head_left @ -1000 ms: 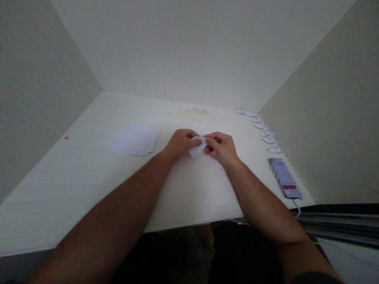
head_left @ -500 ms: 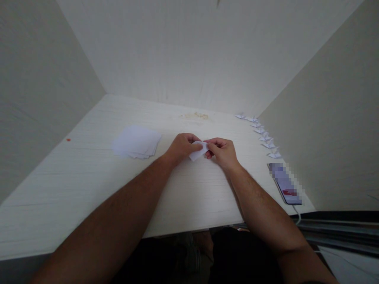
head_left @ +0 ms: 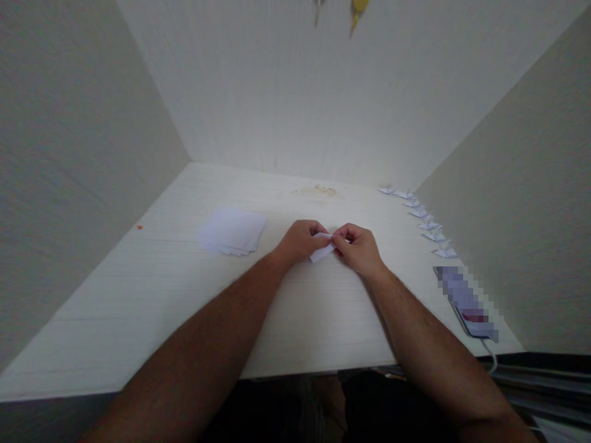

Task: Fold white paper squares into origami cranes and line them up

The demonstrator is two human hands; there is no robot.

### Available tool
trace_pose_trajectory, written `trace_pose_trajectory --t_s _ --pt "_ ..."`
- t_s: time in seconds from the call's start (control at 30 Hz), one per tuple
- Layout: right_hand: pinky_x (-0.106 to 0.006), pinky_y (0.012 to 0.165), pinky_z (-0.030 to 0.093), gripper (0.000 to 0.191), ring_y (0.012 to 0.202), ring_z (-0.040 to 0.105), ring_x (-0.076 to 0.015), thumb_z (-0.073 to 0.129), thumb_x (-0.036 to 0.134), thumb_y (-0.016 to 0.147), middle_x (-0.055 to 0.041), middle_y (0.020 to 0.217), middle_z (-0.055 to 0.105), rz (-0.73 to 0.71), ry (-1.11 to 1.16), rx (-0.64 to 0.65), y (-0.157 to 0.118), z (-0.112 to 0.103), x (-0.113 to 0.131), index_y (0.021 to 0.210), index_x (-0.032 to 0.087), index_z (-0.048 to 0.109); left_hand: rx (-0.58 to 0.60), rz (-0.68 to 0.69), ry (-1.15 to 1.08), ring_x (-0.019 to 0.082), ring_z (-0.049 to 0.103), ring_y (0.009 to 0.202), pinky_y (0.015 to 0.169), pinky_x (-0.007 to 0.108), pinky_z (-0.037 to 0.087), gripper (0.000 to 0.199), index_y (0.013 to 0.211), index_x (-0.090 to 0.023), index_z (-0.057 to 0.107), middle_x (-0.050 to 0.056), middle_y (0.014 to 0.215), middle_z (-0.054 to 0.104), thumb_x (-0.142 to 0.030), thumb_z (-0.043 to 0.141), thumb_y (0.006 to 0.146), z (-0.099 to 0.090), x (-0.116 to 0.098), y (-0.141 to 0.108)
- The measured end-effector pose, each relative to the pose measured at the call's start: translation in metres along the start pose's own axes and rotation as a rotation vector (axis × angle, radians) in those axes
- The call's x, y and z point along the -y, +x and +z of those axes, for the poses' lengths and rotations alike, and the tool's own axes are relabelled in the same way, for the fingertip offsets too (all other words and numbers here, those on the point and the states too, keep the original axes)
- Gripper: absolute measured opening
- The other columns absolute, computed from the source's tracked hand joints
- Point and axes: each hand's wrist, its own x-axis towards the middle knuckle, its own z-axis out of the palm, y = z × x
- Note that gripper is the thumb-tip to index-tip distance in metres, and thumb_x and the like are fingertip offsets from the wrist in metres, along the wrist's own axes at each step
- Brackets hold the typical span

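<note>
A small folded piece of white paper (head_left: 320,251) is held just above the white table, between my two hands. My left hand (head_left: 303,241) pinches its left part, thumb on top. My right hand (head_left: 358,247) grips its right end with thumb and fingers, close against the left fingertips. The fingers cover much of the paper, so its exact folds cannot be made out. To the left lies a loose stack of white paper sheets (head_left: 233,229), apart from both hands.
Several small folded paper figures (head_left: 433,226) stand in a row along the table's right side. Nearer me lies a phone (head_left: 464,301) with a cable (head_left: 492,357). Walls enclose the table (head_left: 152,295) on three sides. A small orange-red bit (head_left: 140,227) lies far left.
The whole view has shifted, so things sit lower and farther right. My right fingers have closed in toward the left thumb on the paper, which now shows a narrower face.
</note>
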Motion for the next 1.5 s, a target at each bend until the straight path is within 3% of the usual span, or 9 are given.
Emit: trace_pose_trajectory --t_s 0.27,0.53,0.63,0.87,0.97,1.2,1.5 --pt "-0.024 0.05 0.034 0.019 0.052 0.046 -0.0096 0.068 0.033 0.075 0.0028 0.057 0.059 -0.113 -0.163 -0.051 -0.001 -0.004 -0.002 0.065 0.019 0.062 -0.025 0.031 0.026 0.01 0.051 0.058 0.054 0.023 0.036 0.012 0.069 -0.013 0.072 -0.003 0.059 0.061 -0.025 0.074 0.068 0.004 -0.003 0.0" --pt "-0.024 0.045 0.035 0.029 0.046 0.051 -0.0102 0.08 0.042 0.067 -0.0016 0.054 0.065 0.049 -0.105 -0.095 -0.002 -0.007 0.005 0.064 0.017 0.066 -0.074 0.0 0.031 0.01 0.052 0.059 0.057 0.024 0.039 0.009 0.074 -0.013 0.074 -0.002 0.062 0.063 -0.022 0.073 0.07 0.006 -0.002 -0.001" --pt "-0.024 0.046 0.041 0.032 0.047 0.057 -0.0121 0.083 0.044 0.062 -0.0058 0.058 0.07 0.116 0.007 -0.091 -0.002 -0.007 0.008 0.066 0.016 0.069 -0.099 0.013 0.066 0.012 0.055 0.062 0.059 0.025 0.041 0.01 0.076 -0.013 0.075 0.0 0.066 0.066 -0.019 0.07 0.071 0.005 0.001 0.0" --pt "-0.026 0.046 0.047 0.033 0.049 0.062 -0.0147 0.089 0.041 0.058 -0.0084 0.059 0.071 0.164 0.006 -0.158 -0.003 -0.009 0.009 0.064 0.016 0.069 -0.13 0.05 0.072 0.013 0.057 0.065 0.061 0.026 0.043 0.013 0.08 -0.013 0.077 0.003 0.073 0.07 -0.02 0.07 0.072 0.005 0.006 0.001" --pt "-0.024 0.048 0.045 0.03 0.049 0.059 -0.0126 0.086 0.04 0.063 -0.0052 0.058 0.069 0.101 -0.006 -0.208 -0.003 -0.008 0.005 0.063 0.017 0.066 -0.129 0.04 0.015 0.012 0.056 0.063 0.058 0.025 0.042 0.013 0.08 -0.012 0.076 0.002 0.071 0.069 -0.021 0.071 0.071 0.005 0.005 0.0" --pt "-0.024 0.047 0.035 0.025 0.048 0.047 -0.0093 0.075 0.041 0.073 0.0005 0.059 0.065 -0.025 -0.09 -0.115 -0.003 -0.004 -0.001 0.073 0.016 0.073 -0.094 0.044 -0.017 0.011 0.053 0.059 0.055 0.024 0.038 0.011 0.073 -0.012 0.072 0.0 0.064 0.064 -0.022 0.071 0.07 0.006 0.0 -0.002" --pt "-0.025 0.053 0.039 0.022 0.055 0.052 -0.0116 0.071 0.038 0.075 -0.0014 0.063 0.067 -0.13 -0.137 -0.112 -0.006 -0.005 0.003 0.069 0.017 0.07 -0.066 0.103 -0.065 0.01 0.05 0.06 0.056 0.024 0.037 0.017 0.073 -0.014 0.069 -0.002 0.063 0.06 -0.031 0.073 0.07 0.007 0.003 -0.001"
